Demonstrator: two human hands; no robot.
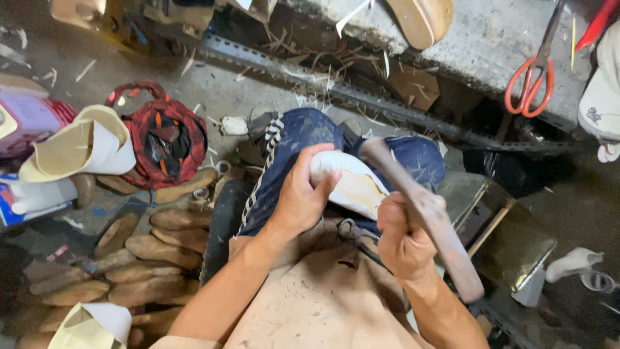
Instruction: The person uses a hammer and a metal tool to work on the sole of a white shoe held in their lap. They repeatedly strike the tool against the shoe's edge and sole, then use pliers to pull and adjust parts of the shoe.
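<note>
From the head view, the left hand [298, 197] has its fingers wrapped shut over the toe of a white shoe [349, 184] lying sole-up on the knee at centre frame, while the right hand [402, 240], at 4 o'clock from the shoe, is closed tight on a hammer [423, 213] whose head hangs just above the sole. Orange scissors [531, 77] lie on the desk [478, 39] at 2 o'clock, wooden lasts [155, 249] on the floor at 8 o'clock. To strike well, I judge the thumb should stay clear and blows short and flat.
</note>
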